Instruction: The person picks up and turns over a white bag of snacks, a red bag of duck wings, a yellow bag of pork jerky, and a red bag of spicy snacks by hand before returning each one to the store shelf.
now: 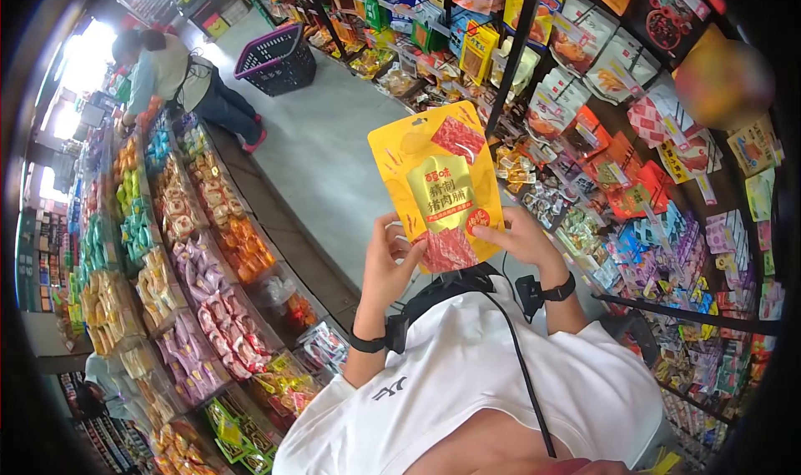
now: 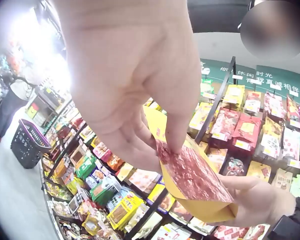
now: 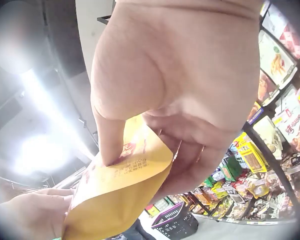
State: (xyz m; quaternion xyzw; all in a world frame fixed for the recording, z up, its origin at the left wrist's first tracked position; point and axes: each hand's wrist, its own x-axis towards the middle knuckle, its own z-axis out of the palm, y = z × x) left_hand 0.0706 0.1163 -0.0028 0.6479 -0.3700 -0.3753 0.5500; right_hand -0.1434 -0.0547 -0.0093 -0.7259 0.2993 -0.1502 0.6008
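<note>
A yellow snack pouch (image 1: 435, 193) with red meat pictures is held upright in front of the white shirt. The left hand (image 1: 388, 262) pinches its lower left edge, thumb on the front and fingers behind. At the lower right edge, the right hand (image 1: 526, 240) grips it the same way. In the left wrist view the left hand (image 2: 135, 75) has its thumb on the pouch's meat picture (image 2: 192, 172). The right wrist view shows the right hand (image 3: 175, 75) with its thumb pressed on the yellow pouch (image 3: 125, 185) near printed text.
Bins of wrapped snacks (image 1: 200, 266) line the left side. Racks of hanging packets (image 1: 617, 166) stand on the right. On the grey aisle floor (image 1: 334, 116) sits a black basket (image 1: 279, 60) with a purple rim. A person (image 1: 188, 79) leans over the bins at upper left.
</note>
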